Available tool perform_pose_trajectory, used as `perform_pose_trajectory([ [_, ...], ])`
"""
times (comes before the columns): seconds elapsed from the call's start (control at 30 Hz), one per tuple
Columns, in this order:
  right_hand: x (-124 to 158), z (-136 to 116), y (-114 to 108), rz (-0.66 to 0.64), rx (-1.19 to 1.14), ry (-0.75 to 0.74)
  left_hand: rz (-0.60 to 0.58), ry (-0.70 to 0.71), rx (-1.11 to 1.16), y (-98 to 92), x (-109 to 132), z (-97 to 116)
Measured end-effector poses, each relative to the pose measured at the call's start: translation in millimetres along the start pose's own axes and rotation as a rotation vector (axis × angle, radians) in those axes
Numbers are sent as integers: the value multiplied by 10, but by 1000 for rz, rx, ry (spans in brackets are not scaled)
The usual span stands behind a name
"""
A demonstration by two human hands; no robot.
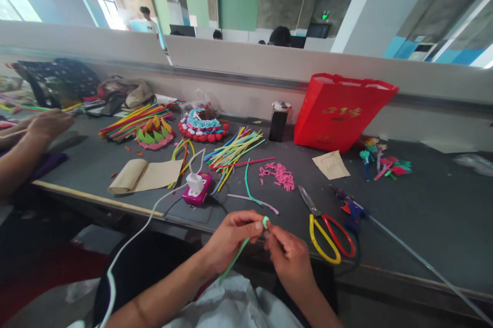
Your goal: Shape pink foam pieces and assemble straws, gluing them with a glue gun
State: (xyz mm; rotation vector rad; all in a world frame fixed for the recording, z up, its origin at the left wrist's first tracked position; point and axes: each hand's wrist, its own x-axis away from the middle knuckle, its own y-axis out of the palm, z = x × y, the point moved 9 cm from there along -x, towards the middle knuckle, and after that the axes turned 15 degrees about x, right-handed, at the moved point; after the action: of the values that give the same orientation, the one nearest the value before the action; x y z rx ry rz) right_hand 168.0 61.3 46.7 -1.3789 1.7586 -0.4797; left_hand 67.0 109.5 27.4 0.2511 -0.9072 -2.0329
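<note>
Just over the table's front edge, my left hand pinches a light green pipe cleaner. Its upper end is curled into a small coil between my fingertips, and the tail hangs down below my palm. From the other side, the fingers of my right hand close on that same coil. Scissors with one yellow and one red handle lie to the right of my right hand. Beyond my hands rest a teal pipe cleaner and a lilac one. A pile of small pink pieces is farther back.
A glue gun with a long clear stick juts over the right front edge. A white cable runs from a charger on a magenta power cube. A red bag and a bottle stand behind. A co-worker's hands are at left.
</note>
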Motion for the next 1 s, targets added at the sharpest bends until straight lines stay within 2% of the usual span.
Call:
perform_pose_trajectory([
  [0.1,18,-46,52,-3,49,8,54,103,-154,-91,-51,77],
  [0.23,1,-69,60,-32,81,-14,18,304,-531,-70,-67,241],
  [0.33,-12,-78,20,-37,135,-53,-6,334,-706,-26,-44,269],
  [0.4,-15,-88,-6,-41,168,-74,-7,279,-690,-40,-36,239],
  [0.53,-12,-83,17,-113,200,-64,14,119,-449,-132,-35,139],
  [0.63,-8,-61,46,-150,213,-48,52,97,-345,-180,-20,149],
  [0.87,-35,-78,-23,-45,256,-133,46,38,-402,-134,21,106],
  [1.0,-53,-149,-37,-72,132,-171,23,-11,-417,-108,24,64],
])
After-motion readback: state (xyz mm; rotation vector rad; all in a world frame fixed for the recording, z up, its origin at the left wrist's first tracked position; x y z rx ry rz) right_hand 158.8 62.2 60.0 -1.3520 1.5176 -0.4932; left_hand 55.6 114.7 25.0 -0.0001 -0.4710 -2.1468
